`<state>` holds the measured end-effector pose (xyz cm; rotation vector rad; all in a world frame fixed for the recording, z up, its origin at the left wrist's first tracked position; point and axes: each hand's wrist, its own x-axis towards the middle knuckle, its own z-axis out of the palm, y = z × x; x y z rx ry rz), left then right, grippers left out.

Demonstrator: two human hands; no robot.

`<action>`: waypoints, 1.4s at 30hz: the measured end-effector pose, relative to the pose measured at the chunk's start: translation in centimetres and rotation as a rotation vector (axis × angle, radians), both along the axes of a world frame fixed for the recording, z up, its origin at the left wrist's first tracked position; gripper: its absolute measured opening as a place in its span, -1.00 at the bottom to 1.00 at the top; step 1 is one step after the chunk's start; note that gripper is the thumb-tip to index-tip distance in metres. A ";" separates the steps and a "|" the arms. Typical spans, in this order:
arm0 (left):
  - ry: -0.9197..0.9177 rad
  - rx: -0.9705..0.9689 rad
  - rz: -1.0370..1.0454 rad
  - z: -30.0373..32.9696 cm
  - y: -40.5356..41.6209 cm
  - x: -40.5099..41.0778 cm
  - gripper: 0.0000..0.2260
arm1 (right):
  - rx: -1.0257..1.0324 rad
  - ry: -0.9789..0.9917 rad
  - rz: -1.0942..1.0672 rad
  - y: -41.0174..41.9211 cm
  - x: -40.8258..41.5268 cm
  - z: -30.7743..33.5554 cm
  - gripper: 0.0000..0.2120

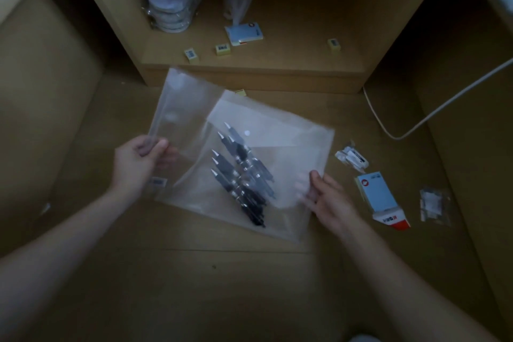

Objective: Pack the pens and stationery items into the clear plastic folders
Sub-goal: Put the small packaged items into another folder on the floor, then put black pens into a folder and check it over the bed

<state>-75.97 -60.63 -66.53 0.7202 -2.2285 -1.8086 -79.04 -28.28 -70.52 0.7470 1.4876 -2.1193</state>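
Clear frosted plastic folder (277,153), smooth and faintly glossy; pens (241,175), dark plastic barrels with shiny metal tips and rings; matt light wood-grain desk surface (249,286); glossy printed card box (383,200).

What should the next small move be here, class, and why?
Probably lift the left hand's empty folder clear. It overlaps the folder holding the pens, whose edge the right hand holds. The sticky-note packs still lie loose beside it.
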 end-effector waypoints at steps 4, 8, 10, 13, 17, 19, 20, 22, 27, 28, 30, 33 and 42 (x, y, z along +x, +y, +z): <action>0.116 -0.042 -0.053 3.1 0.3 -1.9 -0.86 | -0.127 0.029 -0.120 -0.3 -1.0 1.6 -0.84; 0.210 -0.043 -0.059 6.1 0.5 -3.2 -0.87 | -0.070 0.193 -0.125 0.1 -3.4 5.9 -0.80; 0.247 -0.053 -0.049 7.5 0.4 -3.7 -0.89 | -0.036 0.265 -0.105 0.4 -4.7 8.6 -0.80; 0.310 -0.069 -0.039 10.9 0.3 -5.0 -0.89 | -0.014 0.363 -0.099 0.5 -6.5 12.6 -0.80; 0.334 -0.035 -0.007 18.3 0.8 -6.7 -0.83 | -0.007 0.393 -0.120 -0.1 -7.5 20.5 -0.80; 0.321 0.015 0.013 23.2 1.5 -6.9 -0.86 | 0.018 0.388 -0.138 0.1 -7.3 25.7 -0.79; 0.312 0.037 0.017 25.9 1.9 -7.0 -0.87 | 0.023 0.385 -0.146 0.4 -7.1 28.5 -0.79; 0.292 0.068 0.007 32.1 2.7 -6.9 -0.86 | 0.021 0.387 -0.157 1.1 -6.6 34.5 -0.78; 0.273 0.119 -0.060 49.9 3.6 -6.8 -0.88 | 0.017 0.396 -0.186 3.1 -5.0 51.1 -0.79; 0.274 0.119 -0.074 53.5 3.7 -6.7 -0.89 | 0.013 0.400 -0.194 3.1 -4.6 54.2 -0.79; 0.281 0.093 -0.082 60.5 3.9 -6.3 -0.91 | 0.011 0.394 -0.209 2.9 -4.2 60.2 -0.79; 0.287 0.007 -0.069 70.0 3.2 -5.3 -0.92 | 0.000 0.391 -0.193 1.8 -4.0 68.1 -0.79; 0.190 0.020 0.098 83.4 -3.0 0.5 -0.90 | 0.070 0.376 -0.021 -5.3 -2.2 83.0 -0.77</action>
